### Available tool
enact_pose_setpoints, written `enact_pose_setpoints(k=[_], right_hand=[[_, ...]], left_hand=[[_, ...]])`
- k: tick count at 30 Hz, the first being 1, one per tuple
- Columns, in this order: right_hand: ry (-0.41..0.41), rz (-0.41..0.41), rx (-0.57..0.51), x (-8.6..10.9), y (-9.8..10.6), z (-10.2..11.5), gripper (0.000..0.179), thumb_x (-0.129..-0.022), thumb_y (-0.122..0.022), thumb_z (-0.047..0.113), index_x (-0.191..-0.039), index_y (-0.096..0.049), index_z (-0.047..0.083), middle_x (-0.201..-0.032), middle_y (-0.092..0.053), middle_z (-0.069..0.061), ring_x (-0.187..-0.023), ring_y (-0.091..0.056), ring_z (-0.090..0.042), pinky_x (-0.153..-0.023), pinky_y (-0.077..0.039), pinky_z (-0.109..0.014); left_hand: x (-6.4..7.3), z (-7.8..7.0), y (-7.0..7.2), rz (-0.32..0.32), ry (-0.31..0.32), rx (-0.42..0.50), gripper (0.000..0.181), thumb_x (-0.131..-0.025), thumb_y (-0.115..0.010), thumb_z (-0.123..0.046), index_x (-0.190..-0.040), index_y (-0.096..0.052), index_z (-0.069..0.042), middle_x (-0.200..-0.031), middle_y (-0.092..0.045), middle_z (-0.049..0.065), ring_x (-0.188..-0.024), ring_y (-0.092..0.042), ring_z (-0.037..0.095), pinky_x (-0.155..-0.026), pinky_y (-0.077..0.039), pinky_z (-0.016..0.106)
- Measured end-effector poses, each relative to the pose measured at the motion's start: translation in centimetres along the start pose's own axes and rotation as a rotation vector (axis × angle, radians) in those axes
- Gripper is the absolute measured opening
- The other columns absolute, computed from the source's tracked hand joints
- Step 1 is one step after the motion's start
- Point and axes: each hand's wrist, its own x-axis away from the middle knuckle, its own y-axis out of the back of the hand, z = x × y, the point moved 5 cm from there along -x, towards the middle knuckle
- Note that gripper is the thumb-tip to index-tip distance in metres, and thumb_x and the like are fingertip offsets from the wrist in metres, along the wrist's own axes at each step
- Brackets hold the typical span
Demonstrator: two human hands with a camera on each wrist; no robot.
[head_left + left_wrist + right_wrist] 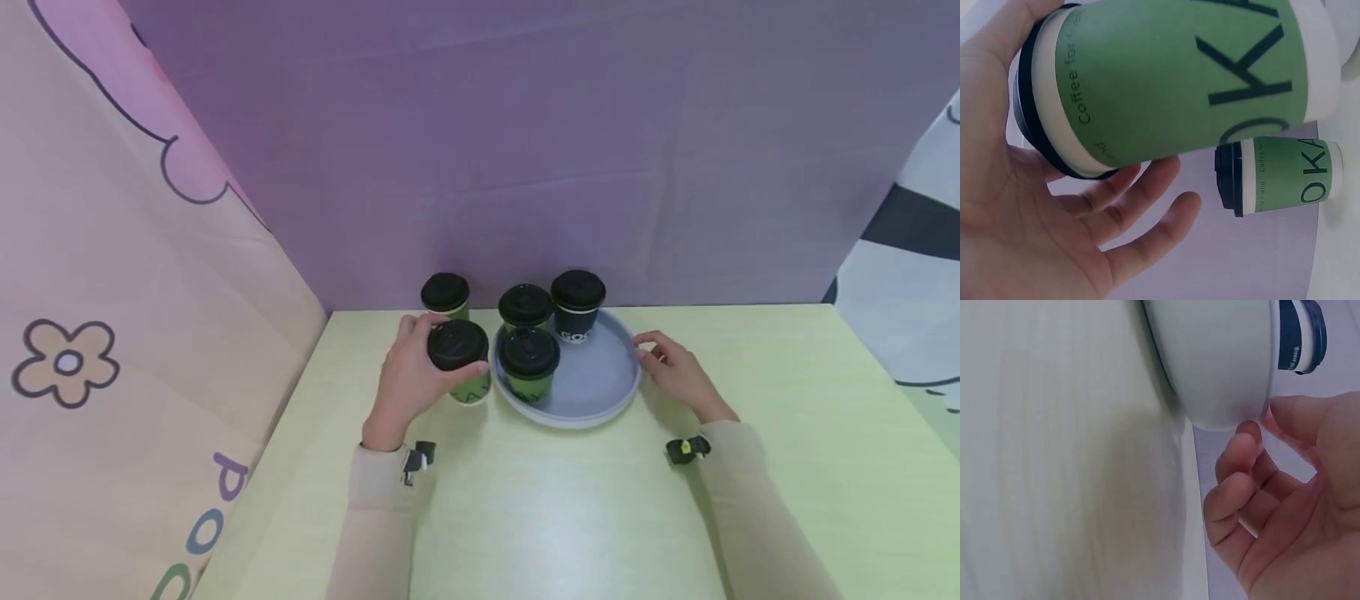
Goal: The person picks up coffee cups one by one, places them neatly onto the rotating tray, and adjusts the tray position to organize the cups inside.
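Note:
My left hand (408, 379) grips a green paper coffee cup (471, 389) by its black lid, thumb on the near side and fingers around the far side. In the left wrist view this cup (1179, 81) is slightly tilted, its white base toward the table. Just right of it lies a round grey plate (600, 375). On the plate's left part stand two green lidded cups, a front one (529, 387) and a rear one (525, 307), with a black lidded cup (576, 323) at the back. My right hand (678, 375) pinches the plate's right rim between thumb and curled fingers.
Another green lidded cup (446, 292) stands behind the held one, near the table's back edge. A purple cloth wall (525, 150) rises right behind the table (540, 517). A printed panel (150, 275) borders the left side, another (915, 283) the right.

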Motion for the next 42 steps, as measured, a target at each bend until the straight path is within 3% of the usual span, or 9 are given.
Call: enact_pose_setpoints(k=[12,29,42], right_hand=[[0.047,0.055,-0.082,-0.1,-0.3,-0.3,0.03,-0.108,-0.052,0.016,-0.134,-0.054,0.002,-0.086,-0.059,-0.012,-0.067,-0.057,-0.015,-0.058,-0.046,-0.027],[0.011,0.245,-0.229,0.9,-0.1,0.1,0.023,-0.102,-0.058,0.008,-0.122,-0.053,-0.001,-0.082,-0.059,-0.015,-0.069,-0.056,-0.019,-0.059,-0.045,-0.027],[0.014,0.351,-0.206,1.3,-0.3,0.4,0.015,-0.104,-0.056,0.01,-0.109,-0.056,-0.004,-0.082,-0.061,-0.01,-0.07,-0.06,-0.016,-0.061,-0.049,-0.029]], left_hand=[[0.5,-1.0,0.4,0.019,-0.065,0.027,0.091,-0.071,-0.083,-0.067,-0.141,-0.054,-0.019,-0.127,-0.053,0.002,-0.113,-0.06,0.024,-0.092,-0.052,0.049],[0.8,-1.8,0.5,0.046,-0.103,0.084,0.088,-0.071,-0.082,-0.069,-0.139,-0.055,-0.021,-0.132,-0.053,-0.002,-0.117,-0.058,0.02,-0.097,-0.051,0.047],[1.0,-3.5,-0.9,0.046,-0.179,0.07,0.09,-0.072,-0.084,-0.066,-0.142,-0.053,-0.019,-0.15,-0.045,0.001,-0.126,-0.056,0.025,-0.102,-0.05,0.051]])
